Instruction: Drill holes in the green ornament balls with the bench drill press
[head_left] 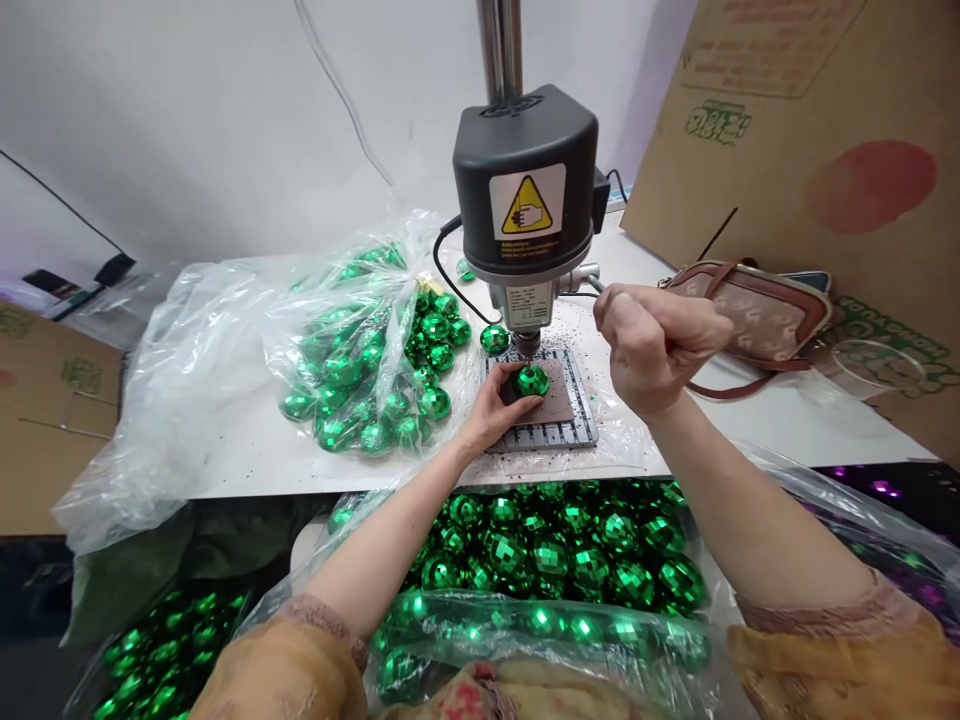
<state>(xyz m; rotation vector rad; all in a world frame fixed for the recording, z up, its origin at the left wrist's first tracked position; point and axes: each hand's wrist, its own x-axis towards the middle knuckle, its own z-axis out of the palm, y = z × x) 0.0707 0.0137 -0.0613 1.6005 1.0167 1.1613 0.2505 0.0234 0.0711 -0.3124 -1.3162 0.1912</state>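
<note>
Pinning green bauble (532,380) under drill bit (526,345), L hand (491,410) at jig edge (489,443)

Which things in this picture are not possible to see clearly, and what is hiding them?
Head view only:
- The lower side of the green ball: hidden by the left hand.
- The end of the drill lever: hidden inside the right hand.
- The words on the warning label: too small to read.
- The balls in the bottom-left bag: cut off by the picture edge.

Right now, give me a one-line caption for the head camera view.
Left hand steadies a green mirrored ball under a bench drill while the right hand grips the drill's lever.
</note>
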